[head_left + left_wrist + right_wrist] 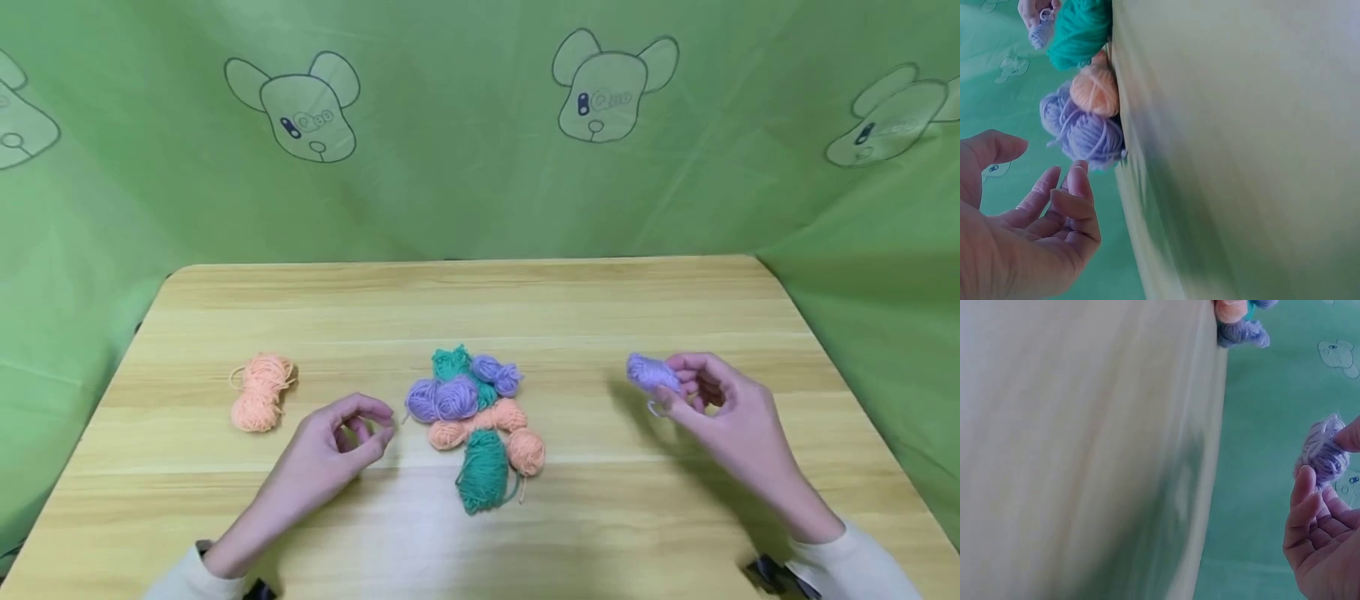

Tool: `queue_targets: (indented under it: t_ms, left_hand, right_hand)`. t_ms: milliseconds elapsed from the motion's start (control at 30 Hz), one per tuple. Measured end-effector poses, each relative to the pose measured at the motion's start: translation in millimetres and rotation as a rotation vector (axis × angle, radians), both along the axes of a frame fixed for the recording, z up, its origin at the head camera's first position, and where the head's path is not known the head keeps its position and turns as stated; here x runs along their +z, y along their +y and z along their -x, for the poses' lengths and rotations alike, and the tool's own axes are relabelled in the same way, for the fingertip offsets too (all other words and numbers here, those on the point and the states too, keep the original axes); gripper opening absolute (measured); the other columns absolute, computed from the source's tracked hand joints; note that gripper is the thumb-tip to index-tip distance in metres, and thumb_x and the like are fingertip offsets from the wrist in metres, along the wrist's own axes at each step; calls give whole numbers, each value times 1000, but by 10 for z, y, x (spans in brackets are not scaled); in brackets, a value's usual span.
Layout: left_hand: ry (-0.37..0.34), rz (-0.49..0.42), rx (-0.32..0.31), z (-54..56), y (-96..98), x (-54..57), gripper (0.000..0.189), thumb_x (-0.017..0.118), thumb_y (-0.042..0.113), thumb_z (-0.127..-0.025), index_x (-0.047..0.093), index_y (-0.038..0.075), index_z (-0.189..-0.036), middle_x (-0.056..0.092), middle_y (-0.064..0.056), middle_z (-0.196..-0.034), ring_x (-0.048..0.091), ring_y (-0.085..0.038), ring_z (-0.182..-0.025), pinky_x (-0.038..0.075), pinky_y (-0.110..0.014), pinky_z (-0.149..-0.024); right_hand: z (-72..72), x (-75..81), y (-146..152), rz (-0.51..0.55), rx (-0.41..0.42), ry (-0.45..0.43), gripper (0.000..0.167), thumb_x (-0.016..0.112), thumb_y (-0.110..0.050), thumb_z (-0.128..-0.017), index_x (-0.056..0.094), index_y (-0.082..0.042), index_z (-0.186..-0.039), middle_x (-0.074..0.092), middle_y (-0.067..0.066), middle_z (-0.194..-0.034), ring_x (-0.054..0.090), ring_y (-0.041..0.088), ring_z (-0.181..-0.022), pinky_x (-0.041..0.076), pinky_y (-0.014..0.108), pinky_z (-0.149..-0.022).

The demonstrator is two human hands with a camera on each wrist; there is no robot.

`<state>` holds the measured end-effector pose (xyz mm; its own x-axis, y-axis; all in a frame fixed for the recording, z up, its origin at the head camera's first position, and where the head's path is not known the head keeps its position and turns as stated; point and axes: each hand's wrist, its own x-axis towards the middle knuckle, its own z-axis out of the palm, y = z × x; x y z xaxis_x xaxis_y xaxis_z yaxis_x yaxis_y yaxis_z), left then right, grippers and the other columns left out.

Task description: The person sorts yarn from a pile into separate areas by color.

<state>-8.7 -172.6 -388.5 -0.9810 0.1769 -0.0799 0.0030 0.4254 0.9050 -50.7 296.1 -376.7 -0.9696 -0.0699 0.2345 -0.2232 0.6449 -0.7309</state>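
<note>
Left grip (330, 446), two views only

L hand (332, 440) loosely curved, in mid-air; R hand (735, 408) also raised, in thumb-finger pinch.

Far green skein (452, 364) partly hidden, apparently beneath two purple skeins (455, 398)

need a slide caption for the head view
Right hand holds a purple skein; left hand hovers empty beside the yarn pile.
</note>
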Motion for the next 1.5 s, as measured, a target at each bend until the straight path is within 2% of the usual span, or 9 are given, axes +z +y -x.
queue_targets:
  t_ms: [267, 567, 833, 967, 1267, 1500]
  left_hand:
    - [13, -2, -23, -4, 119, -82, 23, 86, 10, -93, 76, 8, -114, 66, 0, -86, 59, -17, -73, 50, -27, -62]
    - [-54, -7, 13, 3, 264, -114, 20, 86, 13, -93, 78, 9, -110, 66, -1, -85, 59, -18, -73, 48, -27, -62]
    - [-106, -7, 4, 27, 343, -130, 29, 88, 20, -92, 77, 7, -116, 64, -1, -81, 57, -17, -70, 46, -26, -59]
    - [-127, -5, -4, 39, 379, -143, 33, 89, 22, -92, 76, 5, -117, 64, -2, -81, 56, -16, -69, 45, -25, -57]
    - [-138, -8, 23, 96, 489, -171, 43, 90, 26, -91, 76, 0, -124, 71, -1, -94, 58, -16, -72, 46, -25, -58]
    - [-105, 49, 16, 140, 545, -204, 43, 91, 25, -89, 77, 1, -122, 70, 3, -88, 57, -16, -69, 46, -27, -59]
  right_hand:
    - [-47, -34, 230, -67, -39, -35, 34, 85, -10, -96, 70, -2, -125, 70, 9, -99, 62, 13, -78, 53, 18, -62]
    - [-44, -76, 495, -151, -78, -82, 39, 85, -13, -96, 69, 3, -128, 71, 12, -100, 62, 7, -76, 52, 19, -59]
    - [-28, -116, 620, -210, -83, -117, 42, 84, -16, -98, 67, 4, -131, 71, 15, -103, 61, 5, -77, 53, 22, -58]
    - [-44, -145, 650, -240, -92, -129, 42, 84, -16, -96, 67, 1, -130, 70, 12, -102, 60, 4, -79, 52, 23, -58]
    - [-49, -211, 728, -277, -74, -227, 43, 84, -20, -97, 64, 1, -129, 69, 11, -103, 58, 8, -82, 52, 24, -61]
    - [-27, -217, 756, -305, -55, -288, 43, 83, -26, -98, 62, 0, -126, 68, 10, -103, 59, 15, -86, 50, 24, -67]
